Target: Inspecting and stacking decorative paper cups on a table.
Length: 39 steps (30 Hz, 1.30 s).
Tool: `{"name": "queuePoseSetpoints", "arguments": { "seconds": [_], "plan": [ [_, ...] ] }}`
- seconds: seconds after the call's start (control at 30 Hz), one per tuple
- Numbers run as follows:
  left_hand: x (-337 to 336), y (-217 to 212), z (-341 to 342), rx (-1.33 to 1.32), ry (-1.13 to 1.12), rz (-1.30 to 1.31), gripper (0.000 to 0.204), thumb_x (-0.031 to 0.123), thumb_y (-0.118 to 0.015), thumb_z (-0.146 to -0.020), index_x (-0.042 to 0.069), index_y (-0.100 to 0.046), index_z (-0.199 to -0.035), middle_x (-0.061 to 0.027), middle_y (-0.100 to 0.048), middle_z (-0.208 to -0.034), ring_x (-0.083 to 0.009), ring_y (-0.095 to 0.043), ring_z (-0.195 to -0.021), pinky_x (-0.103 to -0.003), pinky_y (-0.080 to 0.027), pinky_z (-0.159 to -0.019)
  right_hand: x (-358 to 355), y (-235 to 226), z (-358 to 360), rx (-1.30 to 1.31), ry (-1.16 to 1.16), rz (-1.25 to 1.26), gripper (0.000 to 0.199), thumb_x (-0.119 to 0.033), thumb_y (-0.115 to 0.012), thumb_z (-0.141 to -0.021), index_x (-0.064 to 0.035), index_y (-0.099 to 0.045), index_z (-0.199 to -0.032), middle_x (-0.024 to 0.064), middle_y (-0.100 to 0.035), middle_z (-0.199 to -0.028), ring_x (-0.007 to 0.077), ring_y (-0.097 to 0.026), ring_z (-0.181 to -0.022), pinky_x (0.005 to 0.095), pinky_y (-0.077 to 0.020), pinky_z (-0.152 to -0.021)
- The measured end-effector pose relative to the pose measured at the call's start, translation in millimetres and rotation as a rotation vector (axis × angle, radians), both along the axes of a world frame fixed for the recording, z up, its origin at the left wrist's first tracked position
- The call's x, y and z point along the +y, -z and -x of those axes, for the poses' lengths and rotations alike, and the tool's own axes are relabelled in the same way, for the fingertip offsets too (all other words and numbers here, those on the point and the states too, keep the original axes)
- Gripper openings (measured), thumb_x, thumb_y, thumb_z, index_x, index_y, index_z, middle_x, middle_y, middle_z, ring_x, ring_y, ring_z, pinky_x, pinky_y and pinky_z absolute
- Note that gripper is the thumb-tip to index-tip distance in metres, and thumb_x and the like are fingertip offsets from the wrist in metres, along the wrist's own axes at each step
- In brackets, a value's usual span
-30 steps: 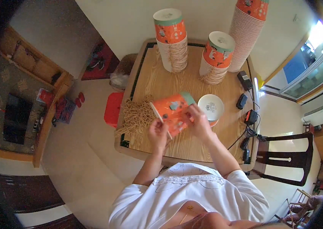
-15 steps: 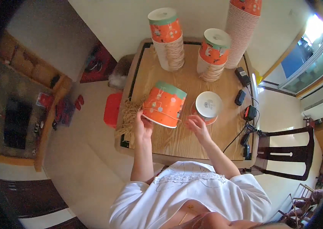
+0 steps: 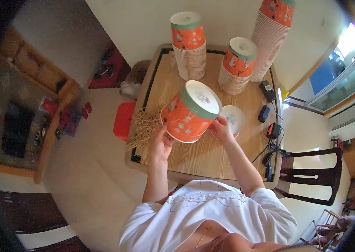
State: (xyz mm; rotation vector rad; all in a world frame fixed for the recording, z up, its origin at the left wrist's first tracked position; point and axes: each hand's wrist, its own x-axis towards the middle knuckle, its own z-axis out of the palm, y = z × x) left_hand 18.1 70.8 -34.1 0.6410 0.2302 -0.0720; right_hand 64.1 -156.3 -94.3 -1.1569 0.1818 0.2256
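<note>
An orange paper bucket (image 3: 183, 119) with a green band is held tilted above the table, its white round base turned up and to the right. My left hand (image 3: 161, 142) grips it at the lower left, by the open rim. On its right side my right hand (image 3: 222, 128) holds it near the base edge, with some fingertips hidden behind. A second paper bucket (image 3: 233, 117) stands behind my right hand, partly covered by it. Left of the held bucket lies a heap of tan twine pieces (image 3: 144, 128) at the table's edge.
Stacks of upturned paper buckets stand at the back: one at left (image 3: 189, 54), one in the middle (image 3: 238, 67), a taller one at right (image 3: 269, 42). Black chargers with cables (image 3: 274, 131) line the table's right edge. A dark chair (image 3: 311, 174) stands right; a red stool (image 3: 123, 121) left.
The held bucket has tipped so its base shows, and has shifted slightly right. My right hand has come from beside it onto its right side. The view has shifted a little.
</note>
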Motion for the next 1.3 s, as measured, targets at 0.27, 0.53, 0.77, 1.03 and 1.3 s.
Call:
{"name": "queuePoseSetpoints", "arguments": {
  "seconds": [0.27,0.53,0.77,1.03,1.3],
  "plan": [
    [-30,-1,-2,-0.103,0.000,-0.118,0.021,0.013,-0.055,-0.087,0.004,-0.053,-0.107,-0.0103,-0.059,-0.107,-0.0212,-0.060,-0.097,-0.036,-0.051,-0.082,-36,-76,-53,0.165,-0.275,-0.112,0.058,-0.058,-0.037,-0.087,-0.0153,-0.045,-0.124,0.0085,-0.058,-0.111,0.0225,-0.057,-0.096,0.0452,-0.0456,-0.084],
    [-61,-7,-51,-0.133,-0.024,-0.138,0.016,0.015,-0.052,-0.090,0.003,-0.054,-0.101,-0.0101,-0.060,-0.100,-0.0199,-0.061,-0.091,-0.037,-0.051,-0.083,-68,-149,-142,-0.004,-0.362,0.178,0.055,-0.043,-0.047,-0.088,-0.0062,-0.040,-0.128,0.0101,-0.052,-0.122,0.0211,-0.053,-0.108,0.0391,-0.0441,-0.091],
    [-70,-45,-128,-0.265,-0.012,-0.104,0.014,0.015,-0.052,-0.090,0.004,-0.053,-0.099,-0.0088,-0.061,-0.097,-0.0176,-0.061,-0.090,-0.035,-0.051,-0.083,-76,-223,-205,-0.169,-0.287,0.586,0.047,-0.037,-0.055,-0.085,-0.0021,-0.051,-0.117,0.0092,-0.060,-0.103,0.0199,-0.059,-0.091,0.0327,-0.0499,-0.078],
    [-62,-7,-256,-0.367,-0.434,-0.953,0.024,0.014,-0.064,-0.080,0.005,-0.053,-0.099,-0.0047,-0.058,-0.084,-0.0138,-0.057,-0.075,-0.027,-0.047,-0.067,-66,-336,-295,-0.610,-0.055,1.158,0.031,-0.028,-0.050,-0.086,-0.0022,-0.058,-0.100,0.0056,-0.059,-0.091,0.0150,-0.055,-0.082,0.0337,-0.0492,-0.065],
    [-84,6,-332,-0.496,-0.729,-1.302,0.019,0.007,-0.066,-0.073,0.006,-0.055,-0.088,-0.0072,-0.055,-0.078,-0.0233,-0.055,-0.071,-0.034,-0.046,-0.063,-67,-314,-402,-0.961,0.061,1.447,0.036,-0.032,-0.041,-0.088,-0.0026,-0.060,-0.094,0.0044,-0.059,-0.082,0.0146,-0.058,-0.074,0.0329,-0.0509,-0.059]
  ]
}}
